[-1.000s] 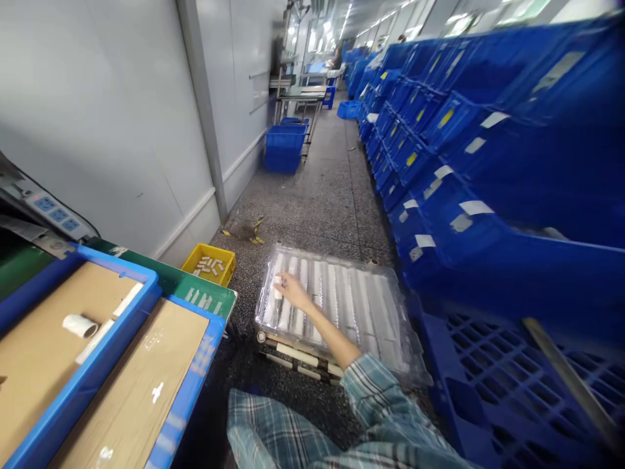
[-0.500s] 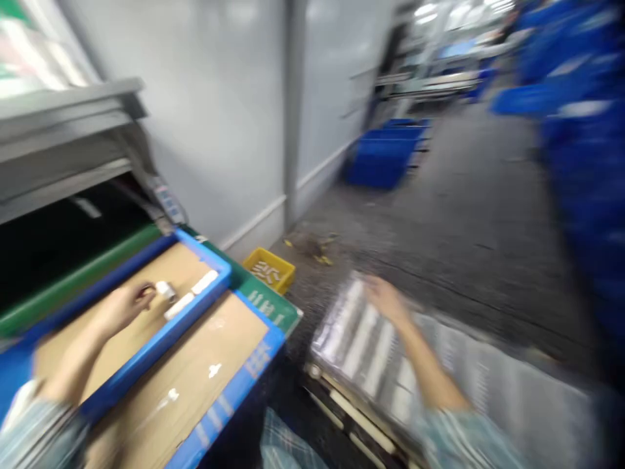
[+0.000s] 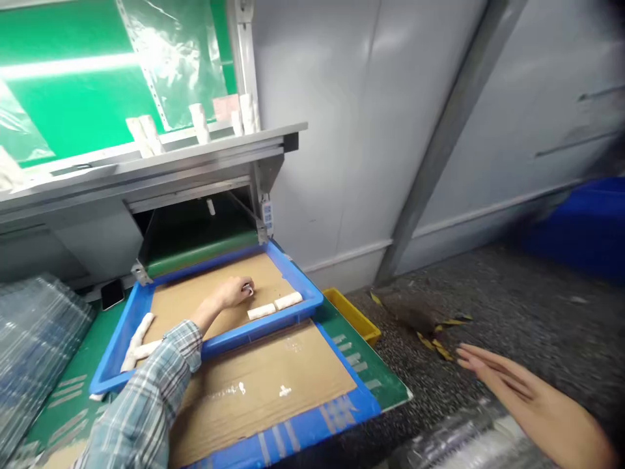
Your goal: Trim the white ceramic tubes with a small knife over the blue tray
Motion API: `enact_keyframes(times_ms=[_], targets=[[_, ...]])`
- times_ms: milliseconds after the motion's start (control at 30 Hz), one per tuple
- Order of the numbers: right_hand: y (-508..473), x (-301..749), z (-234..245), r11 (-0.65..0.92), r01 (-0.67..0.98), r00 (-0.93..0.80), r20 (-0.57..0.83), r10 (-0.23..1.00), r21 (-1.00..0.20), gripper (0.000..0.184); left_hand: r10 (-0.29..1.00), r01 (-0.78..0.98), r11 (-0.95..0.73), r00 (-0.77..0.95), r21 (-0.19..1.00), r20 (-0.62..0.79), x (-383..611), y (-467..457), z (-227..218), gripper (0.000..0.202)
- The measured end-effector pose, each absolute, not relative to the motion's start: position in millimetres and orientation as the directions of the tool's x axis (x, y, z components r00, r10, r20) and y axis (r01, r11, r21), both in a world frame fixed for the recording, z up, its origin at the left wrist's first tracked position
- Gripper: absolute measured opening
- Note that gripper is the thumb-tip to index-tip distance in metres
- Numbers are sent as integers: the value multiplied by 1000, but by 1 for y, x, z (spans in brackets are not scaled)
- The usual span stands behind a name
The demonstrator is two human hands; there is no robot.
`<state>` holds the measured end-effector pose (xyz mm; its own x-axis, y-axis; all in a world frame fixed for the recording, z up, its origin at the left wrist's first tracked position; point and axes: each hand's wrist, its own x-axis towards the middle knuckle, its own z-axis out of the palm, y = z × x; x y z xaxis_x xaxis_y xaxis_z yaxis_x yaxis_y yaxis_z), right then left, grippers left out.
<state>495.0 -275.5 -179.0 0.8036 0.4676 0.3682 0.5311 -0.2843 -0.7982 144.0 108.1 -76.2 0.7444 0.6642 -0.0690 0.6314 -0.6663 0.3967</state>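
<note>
My left hand (image 3: 234, 292) is over the blue tray (image 3: 312, 301), its fingers closed round a small white tube (image 3: 249, 288) that is mostly hidden by them. Just right of it, two white tubes (image 3: 262, 311) lie end to end along the near side of the cardboard-lined tray. More white tubes (image 3: 138, 335) rest in its left corner. My right hand (image 3: 537, 397) is held out with fingers stretched and nothing in it. Below that hand is a clear plastic pack (image 3: 459, 440) with pale pieces showing through, partly cut off by the frame.
A green conveyor belt (image 3: 205, 251) ends at the tray's far side. Clear plastic trays (image 3: 34, 345) are stacked at left beside a phone (image 3: 112, 294). White tubes (image 3: 198, 124) stand on the ledge above. A yellow bin (image 3: 352, 319) sits beyond the table's right edge.
My view has swung left toward the tray. My left hand has closed on a white tube that lay beside its fingers. My right hand has lifted off the plastic pack.
</note>
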Motion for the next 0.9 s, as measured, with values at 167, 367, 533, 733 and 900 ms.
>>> enact_keyframes(times_ms=[167, 367, 533, 733, 900], targets=[[-198, 409, -108, -110, 441, 600, 202, 774, -891, 56, 707, 518, -690, 631, 506, 318, 107, 69, -35, 19], [-76, 260, -37, 342, 29, -9, 341, 940, -939, 71, 680, 381, -733, 421, 563, 601, 71, 5, -31, 30], [-15, 203, -13, 445, -45, -154, 447, 881, -894, 61, 710, 252, -690, 421, 679, 565, 20, 7, -9, 49], [-1, 196, -4, 430, -69, -309, 429, 849, -900, 41, 803, 296, -581, 359, 758, 475, -42, 34, 15, 58], [-2, 192, 1, 485, 34, -244, 463, 852, -874, 25, 777, 252, -582, 454, 773, 436, -45, 43, 12, 33]])
